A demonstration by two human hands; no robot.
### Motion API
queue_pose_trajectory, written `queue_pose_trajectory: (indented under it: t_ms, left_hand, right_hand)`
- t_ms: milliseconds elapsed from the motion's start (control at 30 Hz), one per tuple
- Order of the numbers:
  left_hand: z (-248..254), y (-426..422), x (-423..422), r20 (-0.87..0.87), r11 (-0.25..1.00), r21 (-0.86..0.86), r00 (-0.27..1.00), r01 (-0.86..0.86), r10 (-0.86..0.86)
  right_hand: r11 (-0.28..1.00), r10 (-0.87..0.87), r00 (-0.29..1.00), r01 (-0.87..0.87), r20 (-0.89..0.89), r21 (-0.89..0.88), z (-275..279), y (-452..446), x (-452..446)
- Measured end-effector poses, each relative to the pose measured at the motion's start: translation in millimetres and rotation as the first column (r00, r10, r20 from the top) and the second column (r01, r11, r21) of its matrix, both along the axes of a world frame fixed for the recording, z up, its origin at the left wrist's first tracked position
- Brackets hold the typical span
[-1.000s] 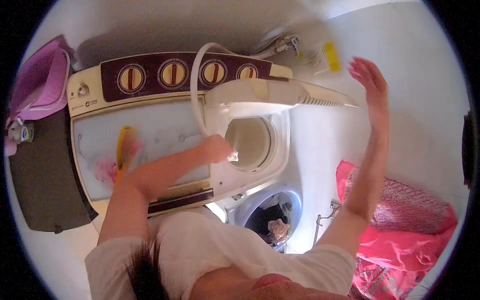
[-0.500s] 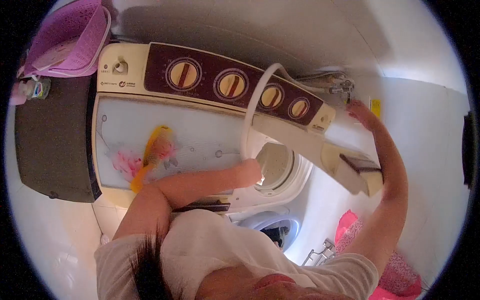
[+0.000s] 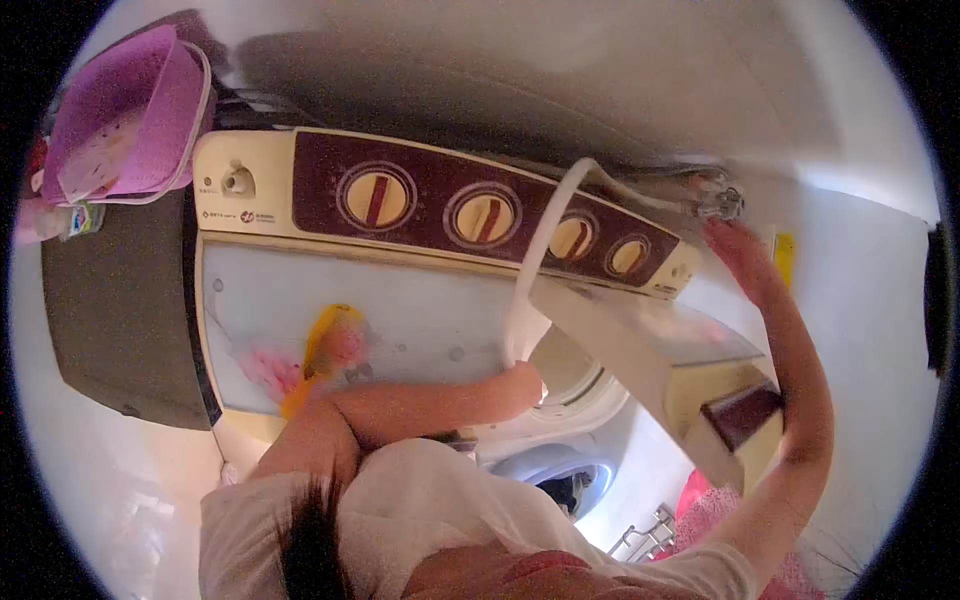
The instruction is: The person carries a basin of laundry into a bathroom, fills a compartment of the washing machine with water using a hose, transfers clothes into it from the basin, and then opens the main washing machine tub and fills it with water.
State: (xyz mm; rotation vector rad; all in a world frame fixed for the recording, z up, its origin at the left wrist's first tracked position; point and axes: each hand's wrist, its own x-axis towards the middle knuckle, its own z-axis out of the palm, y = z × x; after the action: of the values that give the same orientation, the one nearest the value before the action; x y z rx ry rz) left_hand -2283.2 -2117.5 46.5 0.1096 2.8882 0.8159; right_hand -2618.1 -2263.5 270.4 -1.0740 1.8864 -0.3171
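Note:
My left hand (image 3: 518, 390) is closed around the lower part of a white hose (image 3: 545, 235), over the round opening (image 3: 570, 372) of a cream twin-tub washing machine (image 3: 245, 185). The hose arches up across the control panel towards a metal tap (image 3: 722, 200) on the wall. My right hand (image 3: 742, 262) is at the tap; its fingers are blurred, and whether they grip it cannot be made out. A raised lid (image 3: 655, 375) slants beside the opening, close to my right forearm.
A purple basket (image 3: 165, 130) stands at the upper left, above a dark grey surface (image 3: 120, 300). Below the machine is a blue-rimmed round opening (image 3: 600, 475) with dark cloth inside. Pink fabric (image 3: 705, 515) lies at the lower right, near a metal rack (image 3: 650, 535).
My right hand has moved from open air beside the wall to the tap. The lid has swung towards my right forearm. My left hand stays closed on the hose; the view has shifted.

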Motion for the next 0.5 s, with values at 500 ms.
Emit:
queue_pose_trajectory:
  t_ms: [500]
  left_hand:
    - [9.6, 0.1, 3.0, 0.06, 0.99, 0.125, 0.996, 0.06, -0.068]
  right_hand:
    - [0.942, -0.328, 0.938, 0.333, -0.109, 0.029, -21.5, 24.6, -11.4]
